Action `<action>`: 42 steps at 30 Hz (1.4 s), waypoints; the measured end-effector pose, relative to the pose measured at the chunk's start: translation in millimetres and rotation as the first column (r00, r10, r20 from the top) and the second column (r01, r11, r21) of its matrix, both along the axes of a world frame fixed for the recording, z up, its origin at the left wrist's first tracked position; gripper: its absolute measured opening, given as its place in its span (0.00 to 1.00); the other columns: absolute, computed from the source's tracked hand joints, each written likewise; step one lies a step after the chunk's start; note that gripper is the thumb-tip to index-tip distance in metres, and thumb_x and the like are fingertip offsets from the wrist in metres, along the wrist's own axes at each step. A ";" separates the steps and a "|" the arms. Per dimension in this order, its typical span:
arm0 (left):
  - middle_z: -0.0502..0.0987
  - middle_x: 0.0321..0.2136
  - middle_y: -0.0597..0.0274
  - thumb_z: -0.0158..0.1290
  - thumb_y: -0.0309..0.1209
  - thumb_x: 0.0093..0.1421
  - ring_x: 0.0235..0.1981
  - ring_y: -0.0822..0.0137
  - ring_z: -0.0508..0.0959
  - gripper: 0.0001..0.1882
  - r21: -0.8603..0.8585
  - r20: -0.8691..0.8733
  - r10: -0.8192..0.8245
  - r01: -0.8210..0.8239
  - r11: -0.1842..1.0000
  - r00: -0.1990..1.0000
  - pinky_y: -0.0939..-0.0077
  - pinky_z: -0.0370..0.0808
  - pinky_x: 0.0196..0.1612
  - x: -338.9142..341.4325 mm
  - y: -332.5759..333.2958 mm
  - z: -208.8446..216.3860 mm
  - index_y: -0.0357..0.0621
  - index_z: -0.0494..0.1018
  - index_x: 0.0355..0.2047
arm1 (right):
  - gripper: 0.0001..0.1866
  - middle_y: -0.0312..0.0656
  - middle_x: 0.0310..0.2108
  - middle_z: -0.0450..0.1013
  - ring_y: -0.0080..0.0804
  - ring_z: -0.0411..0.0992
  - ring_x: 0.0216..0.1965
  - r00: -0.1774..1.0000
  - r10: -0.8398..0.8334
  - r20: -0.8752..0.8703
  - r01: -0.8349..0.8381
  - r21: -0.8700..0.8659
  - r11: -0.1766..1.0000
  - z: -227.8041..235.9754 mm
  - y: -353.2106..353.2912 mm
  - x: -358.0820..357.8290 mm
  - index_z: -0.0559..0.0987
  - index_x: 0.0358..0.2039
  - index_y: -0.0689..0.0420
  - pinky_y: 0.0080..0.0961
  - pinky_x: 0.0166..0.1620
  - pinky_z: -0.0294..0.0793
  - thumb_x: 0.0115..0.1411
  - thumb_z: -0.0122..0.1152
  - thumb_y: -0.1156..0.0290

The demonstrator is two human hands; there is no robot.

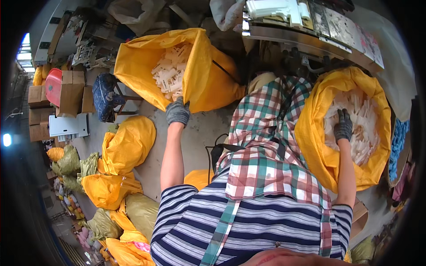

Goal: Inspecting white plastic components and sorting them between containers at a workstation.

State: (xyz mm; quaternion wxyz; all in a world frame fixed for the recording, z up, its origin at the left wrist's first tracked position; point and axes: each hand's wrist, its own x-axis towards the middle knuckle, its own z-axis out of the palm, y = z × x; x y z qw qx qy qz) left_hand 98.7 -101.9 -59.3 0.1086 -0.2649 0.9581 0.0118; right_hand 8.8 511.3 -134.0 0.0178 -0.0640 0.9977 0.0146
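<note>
My left hand (178, 112) is gripping a yellow sack (209, 84); my right hand (343, 126), grip unclear, is touching plastic parts (364, 125): presumably scooping, next needing curled fingers.

Through my remote feed I see a grey concrete floor (195, 141), a metal-edged workbench (301, 42) upper right, a stool (104, 96) covered in dark blue, a bright window (25, 51) far left, a bluish-white lamp (6, 139) glowing below it.
</note>
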 end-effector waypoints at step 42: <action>0.73 0.33 0.51 0.48 0.28 0.58 0.33 0.60 0.73 0.13 0.088 -0.979 -0.110 0.840 0.536 0.173 0.70 0.70 0.38 -134.6 206.5 141.8 0.35 0.69 0.42 | 0.22 0.46 0.39 0.70 0.41 0.70 0.42 0.809 0.388 -0.441 -0.577 -0.723 0.381 224.8 -140.8 0.9 0.72 0.38 0.58 0.30 0.46 0.70 0.41 0.68 0.70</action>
